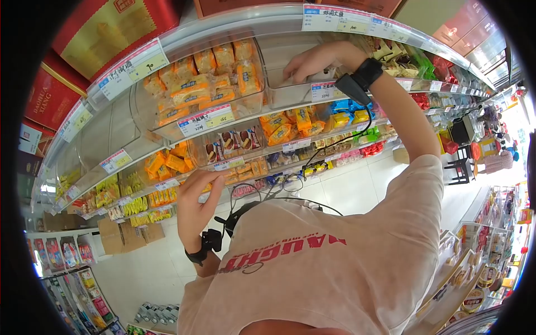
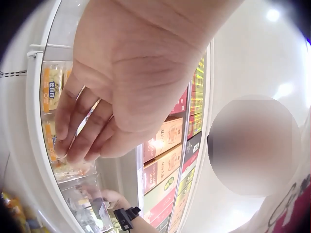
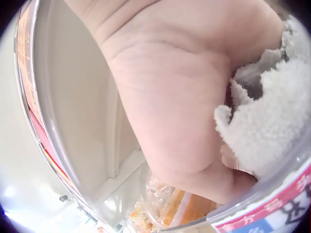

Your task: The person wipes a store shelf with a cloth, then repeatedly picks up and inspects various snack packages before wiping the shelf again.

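Note:
My right hand (image 1: 321,58) reaches down into a clear plastic bin (image 1: 279,53) on the top shelf. It grips a white fluffy cloth (image 3: 272,111), which bunches against the fingers; the fingertips are partly hidden behind it. In the head view only a small bit of the cloth shows under the hand. My left hand (image 1: 195,198) hangs in front of the lower shelves with nothing in it, its fingers loosely bent. In the left wrist view its fingers overlap orange-and-clear wrapped snacks (image 2: 51,90).
Left of the right hand stands a clear bin of orange-wrapped snacks (image 1: 192,89), with a price card (image 1: 206,120) on its front. Bins of green packets (image 1: 391,53) lie to the right. Red gift boxes (image 1: 53,100) stand behind, and a cable (image 1: 312,159) hangs across the lower shelves.

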A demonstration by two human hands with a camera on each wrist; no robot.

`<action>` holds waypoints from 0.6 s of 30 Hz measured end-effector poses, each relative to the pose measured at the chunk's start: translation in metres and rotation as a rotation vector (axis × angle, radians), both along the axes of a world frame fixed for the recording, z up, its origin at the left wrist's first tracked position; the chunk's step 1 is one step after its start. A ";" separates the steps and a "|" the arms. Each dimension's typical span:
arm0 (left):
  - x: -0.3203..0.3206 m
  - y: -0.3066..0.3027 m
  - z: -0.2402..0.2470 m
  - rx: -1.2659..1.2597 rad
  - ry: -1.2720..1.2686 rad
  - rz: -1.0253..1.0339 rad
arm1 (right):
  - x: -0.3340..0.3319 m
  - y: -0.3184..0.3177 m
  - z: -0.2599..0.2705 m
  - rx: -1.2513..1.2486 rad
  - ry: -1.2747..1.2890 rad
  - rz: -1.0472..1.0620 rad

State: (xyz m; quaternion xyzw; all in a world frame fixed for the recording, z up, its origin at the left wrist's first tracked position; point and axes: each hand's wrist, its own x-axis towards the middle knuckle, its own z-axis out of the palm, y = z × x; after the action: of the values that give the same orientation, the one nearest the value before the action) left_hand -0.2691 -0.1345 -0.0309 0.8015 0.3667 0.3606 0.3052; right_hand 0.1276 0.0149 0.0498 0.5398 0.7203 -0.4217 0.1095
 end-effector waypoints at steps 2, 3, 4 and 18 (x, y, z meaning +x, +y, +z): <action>-0.001 0.001 -0.001 -0.007 0.004 0.001 | -0.006 0.004 -0.006 -0.037 0.070 -0.006; -0.001 0.001 -0.002 -0.010 0.007 0.004 | -0.008 0.005 -0.009 -0.014 0.060 -0.025; 0.000 0.001 -0.002 -0.001 0.010 0.001 | -0.010 0.006 -0.011 0.009 0.051 -0.044; 0.006 0.001 -0.012 -0.030 0.009 0.017 | -0.014 0.000 -0.017 0.082 0.261 -0.205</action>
State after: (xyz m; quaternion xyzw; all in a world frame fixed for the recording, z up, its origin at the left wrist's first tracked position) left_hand -0.2633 -0.1331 -0.0428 0.7952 0.3802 0.3541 0.3125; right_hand 0.1134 0.0150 0.0327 0.5550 0.6864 -0.4672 -0.0506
